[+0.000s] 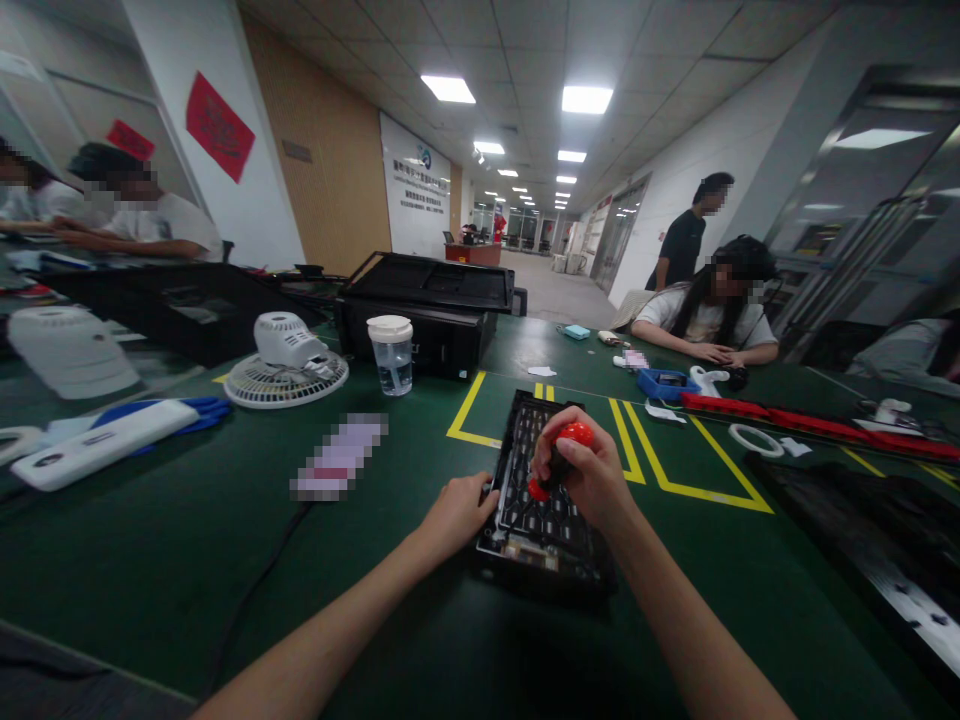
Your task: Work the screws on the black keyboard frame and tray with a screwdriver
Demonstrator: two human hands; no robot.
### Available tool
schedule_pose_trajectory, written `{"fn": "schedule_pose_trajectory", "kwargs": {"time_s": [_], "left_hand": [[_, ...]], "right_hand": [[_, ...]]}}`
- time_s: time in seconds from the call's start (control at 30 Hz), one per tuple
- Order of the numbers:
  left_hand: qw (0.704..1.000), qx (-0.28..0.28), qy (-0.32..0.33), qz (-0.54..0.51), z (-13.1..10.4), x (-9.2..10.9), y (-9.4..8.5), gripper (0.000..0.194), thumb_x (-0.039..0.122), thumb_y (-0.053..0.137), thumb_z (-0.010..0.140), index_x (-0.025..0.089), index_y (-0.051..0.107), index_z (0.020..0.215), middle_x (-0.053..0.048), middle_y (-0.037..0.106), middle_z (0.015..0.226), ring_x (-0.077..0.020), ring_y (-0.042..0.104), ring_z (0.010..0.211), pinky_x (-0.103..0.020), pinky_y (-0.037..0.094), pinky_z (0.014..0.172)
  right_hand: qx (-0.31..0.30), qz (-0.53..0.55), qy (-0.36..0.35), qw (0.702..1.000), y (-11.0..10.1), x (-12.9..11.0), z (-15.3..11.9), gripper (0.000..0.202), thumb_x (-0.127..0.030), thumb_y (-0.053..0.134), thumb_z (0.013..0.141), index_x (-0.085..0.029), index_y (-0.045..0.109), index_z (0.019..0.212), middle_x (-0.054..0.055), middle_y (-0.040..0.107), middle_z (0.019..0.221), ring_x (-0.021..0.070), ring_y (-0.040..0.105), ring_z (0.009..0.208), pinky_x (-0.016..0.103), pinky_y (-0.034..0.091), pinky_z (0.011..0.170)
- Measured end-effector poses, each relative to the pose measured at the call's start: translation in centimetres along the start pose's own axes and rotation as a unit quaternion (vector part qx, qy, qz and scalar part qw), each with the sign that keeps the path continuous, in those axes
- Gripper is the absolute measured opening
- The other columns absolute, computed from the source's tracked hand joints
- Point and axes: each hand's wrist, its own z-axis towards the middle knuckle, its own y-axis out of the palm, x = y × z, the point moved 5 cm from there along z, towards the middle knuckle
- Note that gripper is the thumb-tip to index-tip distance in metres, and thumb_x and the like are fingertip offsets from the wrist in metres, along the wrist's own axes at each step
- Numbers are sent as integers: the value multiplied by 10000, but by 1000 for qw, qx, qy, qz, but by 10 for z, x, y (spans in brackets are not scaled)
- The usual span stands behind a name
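Note:
A black rectangular housing (585,545) with rows of dark cells inside lies in front of me on the green table. My left hand (454,512) grips its left edge, thumb over the rim and the other fingers partly hidden. Above the housing, my right hand (596,470) is closed around a screwdriver (577,433) with a red and black handle. The tool is tilted, its lower red collar just over the cells. I cannot make out where its tip touches.
A lidded cup (393,358) stands at the back left beside a white fan (286,365) and a large black case (420,310). A phone (341,458) with a cable lies left. Black panels (885,560) lie right. A person (720,300) sits across the table.

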Motion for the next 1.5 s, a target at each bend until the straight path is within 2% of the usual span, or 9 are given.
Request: {"fn": "schedule_pose_trajectory", "kwargs": {"time_s": [0.7, 1.03, 1.2, 1.5], "left_hand": [[1000, -2, -15, 14, 0, 1, 0, 324, 368, 400, 838, 187, 581, 1037, -74, 667, 886, -183, 611, 807, -248, 412, 700], [1000, 8, 7, 11, 0, 1, 1, 307, 357, 387, 841, 192, 586, 1005, -70, 662, 867, -191, 607, 796, -257, 408, 694], [1000, 13, 15, 10, 0, 1, 1, 289, 350, 379, 844, 193, 591, 962, -69, 661, 878, -194, 607, 800, -253, 406, 681], [1000, 3, -8, 16, 0, 2, 1, 297, 341, 400, 839, 182, 583, 1011, -74, 659, 885, -189, 609, 811, -246, 410, 688]], "right_hand": [[0, -4, 2, 1000, 3, 3, 0, 90, -230, 551, 754, -175, 499, 803, -34, 521, 579, 107, 501, 476, 253, 406, 475], [-54, -38, 7, 998, 9, 5, -4, 166, -258, 567, 750, -177, 508, 882, -6, 547, 668, 119, 521, 548, 258, 419, 511], [-102, 41, 51, 993, 20, 2, -6, 238, -300, 476, 751, -171, 509, 949, 22, 541, 754, 146, 531, 644, 286, 421, 591], [-90, 43, 39, 994, 18, 2, -5, 226, -293, 393, 819, -187, 504, 985, 40, 547, 816, 149, 527, 685, 295, 424, 649]]}}
